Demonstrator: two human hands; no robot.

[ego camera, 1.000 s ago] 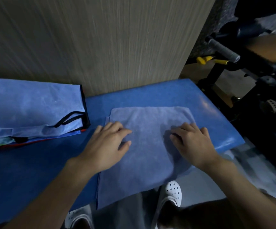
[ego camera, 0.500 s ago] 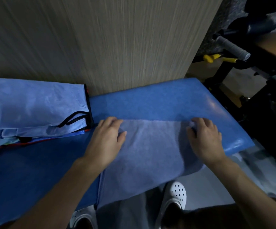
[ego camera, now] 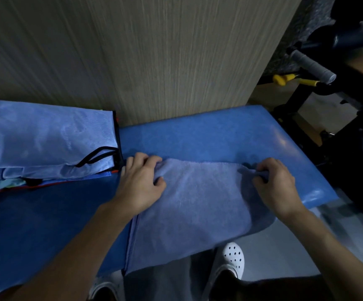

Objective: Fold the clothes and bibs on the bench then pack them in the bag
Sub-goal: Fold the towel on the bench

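A light blue-grey cloth lies across the blue bench, its near part hanging over the front edge. My left hand grips the cloth's far left corner, fingers curled round the bunched edge. My right hand pinches the far right corner, where the fabric is gathered up. A light blue bag with black trim and black cord handles lies flat on the bench to the left, just beside my left hand. Coloured fabric peeks out from under the bag's near edge.
A wood-grain wall panel rises right behind the bench. Black gym equipment with a grey grip and yellow handles stands at the right. White perforated shoes are on the floor below the bench edge.
Both hands slid from the cloth's middle out to its far corners and closed on them. The far edge now sits nearer me, with the corners bunched up.
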